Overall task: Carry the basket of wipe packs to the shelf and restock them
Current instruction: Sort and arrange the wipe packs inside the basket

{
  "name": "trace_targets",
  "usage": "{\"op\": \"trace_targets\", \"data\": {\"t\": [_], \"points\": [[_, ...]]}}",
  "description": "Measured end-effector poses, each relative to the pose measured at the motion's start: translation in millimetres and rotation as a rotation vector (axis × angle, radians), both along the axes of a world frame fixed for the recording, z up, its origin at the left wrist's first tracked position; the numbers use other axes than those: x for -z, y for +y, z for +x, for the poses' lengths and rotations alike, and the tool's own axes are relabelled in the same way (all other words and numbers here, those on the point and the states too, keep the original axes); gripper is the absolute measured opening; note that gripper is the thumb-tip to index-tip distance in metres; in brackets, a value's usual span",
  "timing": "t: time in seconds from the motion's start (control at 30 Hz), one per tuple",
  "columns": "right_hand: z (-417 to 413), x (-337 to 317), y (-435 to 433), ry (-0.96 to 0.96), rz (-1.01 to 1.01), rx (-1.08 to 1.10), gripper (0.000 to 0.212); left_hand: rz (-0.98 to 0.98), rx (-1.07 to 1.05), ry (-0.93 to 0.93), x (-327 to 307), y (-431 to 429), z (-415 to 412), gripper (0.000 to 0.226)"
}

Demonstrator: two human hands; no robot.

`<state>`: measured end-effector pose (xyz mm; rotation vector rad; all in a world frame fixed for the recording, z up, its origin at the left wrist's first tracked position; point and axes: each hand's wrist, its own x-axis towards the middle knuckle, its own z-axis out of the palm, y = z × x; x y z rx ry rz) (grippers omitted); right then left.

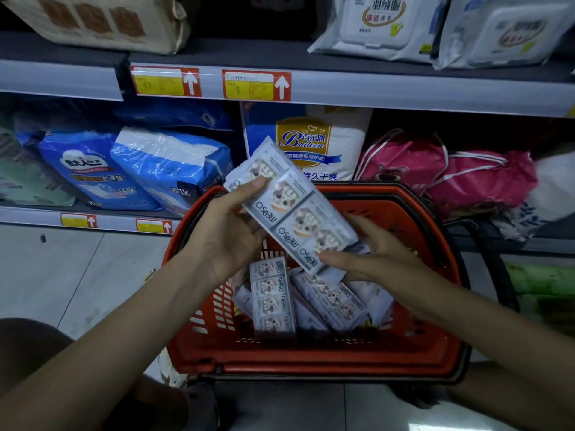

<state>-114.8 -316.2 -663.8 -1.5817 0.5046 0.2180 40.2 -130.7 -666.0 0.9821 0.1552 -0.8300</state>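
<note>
A red plastic basket (435, 346) sits on the floor in front of the shelves. Inside it lie several white wipe packs (273, 301) printed with a cartoon figure. Above the basket I hold one long multi-pack of wipes (292, 209) tilted, its upper end to the left. My left hand (231, 227) grips its upper part, thumb on the front. My right hand (378, 259) holds its lower end, fingers under and thumb along the edge.
The lower shelf (34, 217) holds blue diaper packs (93, 172), a white-and-blue Baileen pack (306, 144) and pink drawstring bags (451, 178). The upper shelf (404, 91) carries white wipe packs (376, 26) and a brown package (102, 20). Tiled floor lies to the left.
</note>
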Motion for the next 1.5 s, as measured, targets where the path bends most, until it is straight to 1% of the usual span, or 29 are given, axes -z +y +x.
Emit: {"op": "trace_targets", "data": {"t": [0.03, 0.07, 0.13, 0.17, 0.2, 0.27, 0.37, 0.43, 0.47, 0.5, 0.53, 0.6, 0.63, 0.67, 0.73, 0.77, 0.8, 0.87, 0.93, 0.97, 1.07, 1.13, 1.23, 1.3, 1.37, 1.4, 1.43, 1.5], "points": [[0, -2, 3, -0.008, -0.018, 0.026, 0.06, -0.027, 0.012, -0.004, 1, 0, 0, 0.028], [0, -1, 5, -0.01, -0.039, 0.053, 0.051, -0.054, 0.027, -0.013, 2, -1, -1, 0.028], [-2, -1, 7, -0.039, -0.086, 0.088, 0.041, -0.101, 0.054, -0.032, 3, -1, -1, 0.031], [-3, -1, 9, -0.081, -0.136, 0.099, 0.036, -0.124, 0.065, -0.036, 3, -1, -1, 0.033], [-4, 0, 11, -0.141, -0.226, 0.108, 0.034, -0.147, 0.069, -0.032, 3, -1, -1, 0.036], [-6, 3, 15, -0.277, -0.509, 0.125, 0.037, -0.175, 0.05, 0.017, 2, -1, -2, 0.038], [-7, 5, 10, -0.515, -1.073, 0.053, 0.036, -0.193, 0.015, 0.074, 2, 0, -4, 0.033], [-6, 6, 3, -0.68, -1.418, -0.047, 0.033, -0.216, -0.02, 0.1, 1, 0, -5, 0.042], [-5, 6, 0, -0.753, -1.543, -0.087, 0.026, -0.233, -0.035, 0.116, 1, 0, -7, 0.048], [-4, 7, -2, -0.805, -1.632, -0.108, 0.02, -0.244, -0.038, 0.12, -1, 0, -8, 0.052], [-4, 6, -3, -0.841, -1.689, -0.109, 0.026, -0.252, -0.032, 0.116, -3, -1, -9, 0.053], [-4, 2, -3, -0.862, -1.723, -0.109, 0.044, -0.263, -0.026, 0.101, -6, -1, -11, 0.053], [-4, 2, -4, -0.863, -1.726, -0.107, 0.046, -0.269, -0.023, 0.095, -6, -1, -11, 0.053], [-5, 1, -4, -0.848, -1.716, -0.102, 0.044, -0.27, -0.022, 0.093, -5, -1, -11, 0.053], [-4, 2, -6, -0.793, -1.654, -0.072, 0.03, -0.266, -0.03, 0.101, -5, 0, -10, 0.052], [-3, 1, -6, -0.759, -1.578, -0.053, 0.031, -0.256, -0.033, 0.1, -4, 0, -9, 0.051], [-2, 1, -7, -0.716, -1.476, -0.044, 0.038, -0.239, -0.035, 0.091, -3, 0, -8, 0.048], [0, -5, -6, -0.626, -1.191, 0.014, 0.046, -0.21, -0.036, 0.076, -2, 1, -8, 0.04], [1, -15, -2, -0.549, -0.879, 0.108, 0.044, -0.196, -0.037, 0.075, -3, 0, -9, 0.037], [2, -19, -1, -0.531, -0.762, 0.138, 0.042, -0.194, -0.038, 0.07, -4, 0, -9, 0.036], [1, -30, 1, -0.499, -0.47, 0.181, 0.039, -0.207, -0.032, 0.047, -8, 0, -8, 0.035], [1, -39, 0, -0.468, -0.265, 0.203, 0.037, -0.196, -0.006, 0.0, -14, -1, -7, 0.035], [4, -46, -3, -0.374, 0.033, 0.238, 0.038, -0.148, 0.046, -0.167, -22, -1, -6, 0.039], [7, -48, -3, -0.329, 0.176, 0.228, 0.037, -0.13, 0.074, -0.247, -26, -1, -6, 0.037], [10, -49, 0, -0.311, 0.24, 0.2, 0.036, -0.112, 0.067, -0.281, -32, 0, -6, 0.043], [11, -51, 2, -0.311, 0.215, 0.187, 0.039, -0.102, 0.051, -0.283, -34, 1, -7, 0.048], [12, -53, 4, -0.318, 0.154, 0.182, 0.045, -0.089, 0.03, -0.277, -36, 2, -7, 0.052], [10, -57, 6, -0.365, -0.035, 0.179, 0.064, -0.071, -0.013, -0.25, -41, 5, -10, 0.053]]}}
